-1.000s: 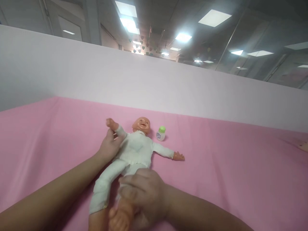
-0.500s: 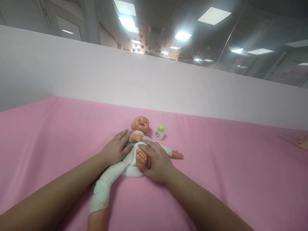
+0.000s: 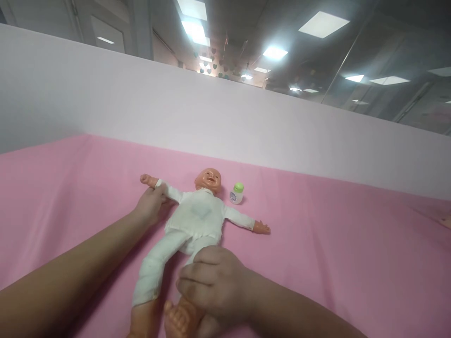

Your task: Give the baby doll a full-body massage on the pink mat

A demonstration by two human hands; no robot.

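A baby doll (image 3: 199, 213) in a white cloth suit lies on its back, head toward the wall, both arms spread out. My left hand (image 3: 151, 202) is closed around the doll's arm on the left side, just behind its small plastic hand; some of my fingers are hidden beneath the sleeve. Nearer to me, my right hand (image 3: 218, 281) wraps round the lower part of the doll's leg on the right side, and the bare foot (image 3: 179, 320) sticks out below my fingers. A small bottle with a green cap (image 3: 237, 193) stands beside the doll's head.
Pink cloth (image 3: 317, 244) covers the surface, with a few soft creases. A white wall or panel (image 3: 225, 122) rises behind it, topped by glass with ceiling lights showing. Part of a skin-coloured object (image 3: 447, 220) shows at the right edge.
The doll's left-side arm has swung off its chest and outward, with my left hand on it. My right hand has brought the bent leg down toward me, away from the belly.
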